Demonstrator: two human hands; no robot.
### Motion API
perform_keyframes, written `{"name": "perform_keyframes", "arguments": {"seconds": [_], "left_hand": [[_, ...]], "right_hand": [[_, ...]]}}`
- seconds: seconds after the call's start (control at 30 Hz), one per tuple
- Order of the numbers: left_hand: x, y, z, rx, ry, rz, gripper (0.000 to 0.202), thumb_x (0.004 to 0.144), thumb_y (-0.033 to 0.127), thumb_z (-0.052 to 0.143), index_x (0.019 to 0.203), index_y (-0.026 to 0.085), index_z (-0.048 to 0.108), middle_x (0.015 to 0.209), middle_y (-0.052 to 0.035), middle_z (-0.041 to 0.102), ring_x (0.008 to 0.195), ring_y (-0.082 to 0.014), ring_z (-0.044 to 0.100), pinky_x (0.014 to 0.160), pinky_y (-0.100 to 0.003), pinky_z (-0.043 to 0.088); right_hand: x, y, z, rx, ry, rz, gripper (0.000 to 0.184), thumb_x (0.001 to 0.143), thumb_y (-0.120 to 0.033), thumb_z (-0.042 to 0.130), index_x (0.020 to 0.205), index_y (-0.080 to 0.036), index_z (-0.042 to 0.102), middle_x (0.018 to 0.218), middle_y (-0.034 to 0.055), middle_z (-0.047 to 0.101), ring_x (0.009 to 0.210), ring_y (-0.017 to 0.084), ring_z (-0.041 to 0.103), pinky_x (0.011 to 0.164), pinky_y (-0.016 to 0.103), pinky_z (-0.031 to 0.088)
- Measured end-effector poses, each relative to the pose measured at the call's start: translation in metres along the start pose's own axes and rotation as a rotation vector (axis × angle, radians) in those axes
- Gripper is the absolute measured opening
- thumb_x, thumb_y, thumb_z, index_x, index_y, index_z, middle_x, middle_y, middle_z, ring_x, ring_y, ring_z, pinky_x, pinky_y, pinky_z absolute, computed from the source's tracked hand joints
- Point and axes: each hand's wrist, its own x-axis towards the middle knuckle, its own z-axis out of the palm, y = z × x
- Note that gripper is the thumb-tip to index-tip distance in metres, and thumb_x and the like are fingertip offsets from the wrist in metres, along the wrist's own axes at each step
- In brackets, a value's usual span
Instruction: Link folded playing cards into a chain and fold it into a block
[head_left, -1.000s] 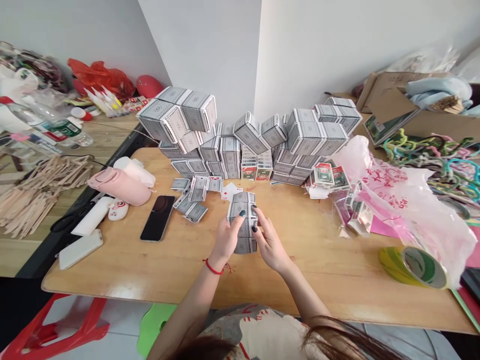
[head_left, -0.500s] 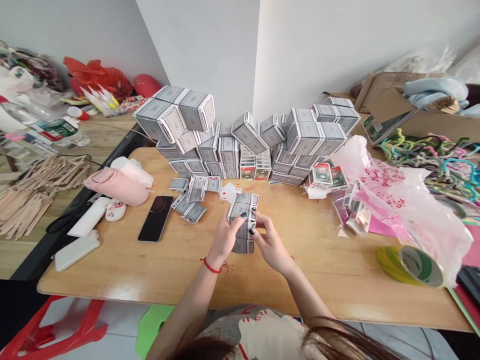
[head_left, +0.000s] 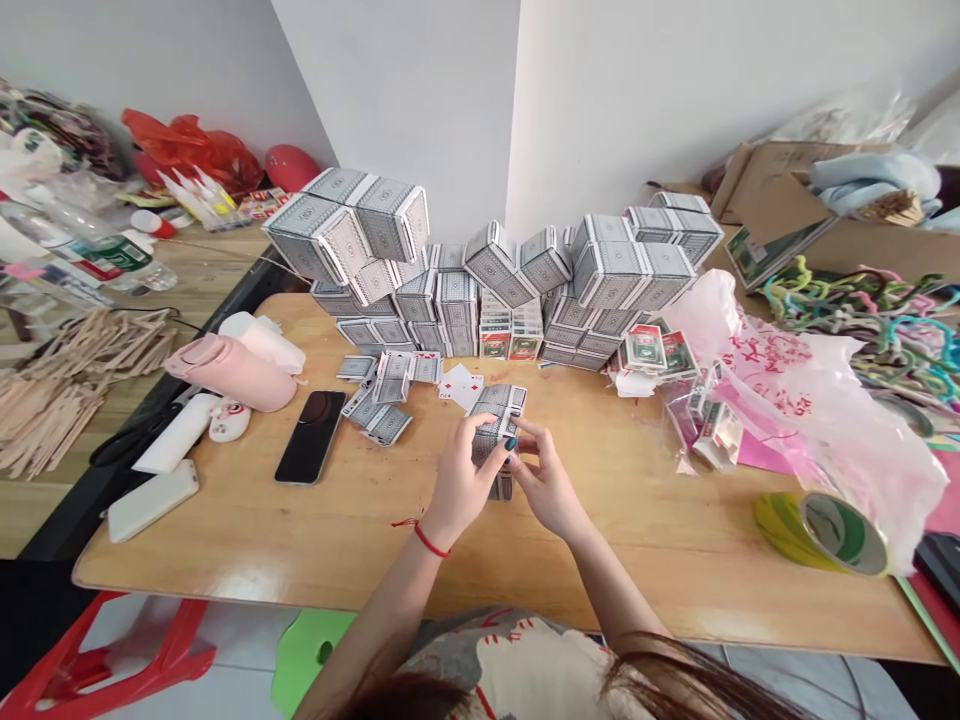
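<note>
A block of folded playing cards (head_left: pixel 496 402) with grey patterned backs is between my hands above the middle of the table. My left hand (head_left: pixel 463 468), with a red string bracelet, wraps its left and near side. Its index finger lies across the top and its thumb presses the right edge. From the right, my right hand (head_left: pixel 550 485) pinches the same edge with thumb and fingers. Part of the block's near face is hidden by my fingers. Just beyond it lie loose playing cards (head_left: pixel 459 384), face up. Folded card pieces (head_left: pixel 384 412) lie to the left.
Card-block stacks (head_left: pixel 397 220) stand along the back, with more blocks (head_left: pixel 619 265) at right. A phone (head_left: pixel 310 437) and a pink roll (head_left: pixel 232 373) are on the left. Yellow tape (head_left: pixel 780 525), a plastic bag (head_left: pixel 810 400) and card boxes (head_left: pixel 645 347) are on the right.
The block has shifted slightly right. My left hand has moved right and turned, its thumb going from the block's top to its right edge beside my right thumb.
</note>
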Motion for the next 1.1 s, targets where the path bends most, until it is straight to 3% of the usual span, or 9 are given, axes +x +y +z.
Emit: {"name": "perform_keyframes", "arguments": {"seconds": [0.23,0.37,0.5,0.6,0.73,0.8,0.87,1.0,1.1], "left_hand": [[-0.003,0.000,-0.004,0.171,-0.064,0.053,0.033,0.084,0.031,0.042,0.115,0.020,0.040,0.107,-0.0099,0.047,0.099,-0.0200,0.047,0.083,-0.035,0.041],[-0.003,0.003,-0.005,0.187,-0.086,0.060,0.040,0.084,0.032,0.042,0.121,0.018,0.035,0.115,-0.0128,0.043,0.104,-0.0225,0.045,0.083,-0.037,0.041],[-0.003,0.003,0.001,0.114,0.010,0.009,0.047,0.078,0.034,0.051,0.119,0.018,0.035,0.117,-0.0127,0.040,0.109,-0.0228,0.042,0.087,-0.038,0.039],[-0.003,-0.002,0.004,0.026,0.130,-0.040,0.038,0.078,0.031,0.051,0.113,0.019,0.039,0.111,-0.0102,0.043,0.107,-0.0209,0.043,0.091,-0.037,0.036],[-0.001,-0.012,-0.003,-0.239,0.174,-0.099,0.035,0.078,0.030,0.052,0.109,0.020,0.040,0.108,-0.0079,0.047,0.101,-0.0184,0.047,0.087,-0.034,0.039],[-0.002,-0.017,-0.007,-0.391,0.185,-0.118,0.036,0.076,0.033,0.054,0.107,0.021,0.040,0.104,-0.0064,0.049,0.095,-0.0169,0.050,0.082,-0.032,0.041],[-0.003,-0.021,-0.010,-0.524,0.180,-0.124,0.036,0.074,0.037,0.055,0.104,0.021,0.042,0.097,-0.0049,0.051,0.085,-0.0157,0.052,0.075,-0.030,0.043],[-0.006,-0.028,-0.009,-0.717,0.098,-0.128,0.043,0.069,0.049,0.051,0.101,0.021,0.042,0.093,-0.0070,0.054,0.079,-0.0190,0.055,0.066,-0.032,0.044],[-0.004,-0.032,-0.010,-0.744,0.007,-0.112,0.044,0.069,0.047,0.053,0.103,0.021,0.042,0.113,-0.0104,0.050,0.099,-0.0239,0.053,0.079,-0.037,0.043]], "right_hand": [[-0.002,-0.003,-0.002,0.058,0.012,-0.020,0.042,0.078,-0.036,0.055,0.115,-0.026,0.038,0.096,0.0053,0.052,0.094,0.018,0.052,0.074,0.035,0.051],[-0.003,0.000,0.000,-0.037,0.065,-0.037,0.040,0.077,-0.030,0.056,0.114,-0.027,0.040,0.100,0.0054,0.051,0.095,0.019,0.051,0.079,0.039,0.048],[-0.006,-0.002,0.005,-0.208,0.121,-0.082,0.041,0.077,-0.024,0.053,0.116,-0.029,0.043,0.101,0.0060,0.049,0.093,0.020,0.050,0.079,0.043,0.047],[-0.008,-0.008,0.004,-0.257,0.033,-0.109,0.050,0.076,-0.026,0.056,0.123,-0.031,0.040,0.098,0.0056,0.050,0.089,0.020,0.052,0.078,0.041,0.048],[-0.006,-0.014,-0.011,-0.147,0.003,-0.111,0.073,0.073,-0.033,0.062,0.134,-0.031,0.021,0.095,0.0041,0.052,0.083,0.018,0.054,0.077,0.039,0.050],[-0.002,-0.014,-0.022,-0.105,0.129,-0.105,0.068,0.074,-0.038,0.059,0.132,-0.030,0.026,0.096,0.0049,0.052,0.086,0.018,0.054,0.079,0.039,0.049],[0.004,-0.014,-0.030,-0.068,0.226,-0.113,0.058,0.075,-0.042,0.056,0.128,-0.030,0.035,0.108,0.0075,0.050,0.101,0.020,0.049,0.087,0.040,0.045],[0.012,-0.015,-0.034,0.229,0.009,-0.044,0.051,0.084,-0.047,0.039,0.131,-0.031,0.028,0.123,0.0075,0.048,0.107,0.021,0.050,0.086,0.041,0.046],[0.011,-0.017,-0.029,0.279,-0.003,-0.077,0.045,0.084,-0.047,0.040,0.125,-0.029,0.038,0.128,0.0068,0.045,0.108,0.022,0.050,0.086,0.040,0.046]]}}
